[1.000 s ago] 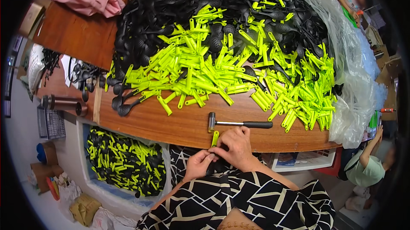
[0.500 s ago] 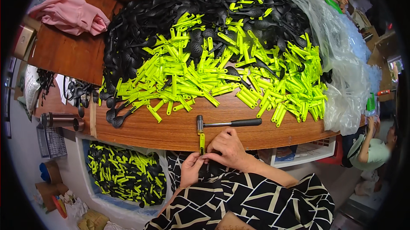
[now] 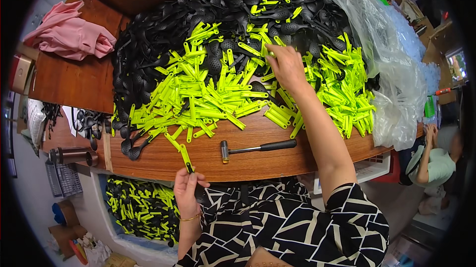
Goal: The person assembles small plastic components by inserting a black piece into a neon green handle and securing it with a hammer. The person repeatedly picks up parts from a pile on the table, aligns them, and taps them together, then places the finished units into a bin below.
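Note:
My left hand (image 3: pixel 188 192) is closed round a black utensil at the table's front edge. A lime-green handle sleeve (image 3: pixel 185 158) on it points up and away over the wood. Most of the utensil's black head lies behind my fingers and against the dark patterned clothing. My right hand (image 3: pixel 288 68) reaches far over the heap, its fingers curled at a lime-green handle among the loose ones (image 3: pixel 198 100). A small hammer (image 3: pixel 260 147) with a black grip lies on the table between my arms.
Black perforated spoons (image 3: pixel 144 63) are heaped behind the handles. A bin (image 3: pixel 144 202) of green and black pieces stands below the left edge. Clear plastic sheeting (image 3: pixel 391 83) hangs at right, a steel flask (image 3: pixel 72 156) lies left, pink cloth (image 3: pixel 74 33) beyond. Other people work at far right.
My hands were together beside the hammer head, on the green-handled piece. Now the left has drawn left with that piece, and the right has gone forward into the heap.

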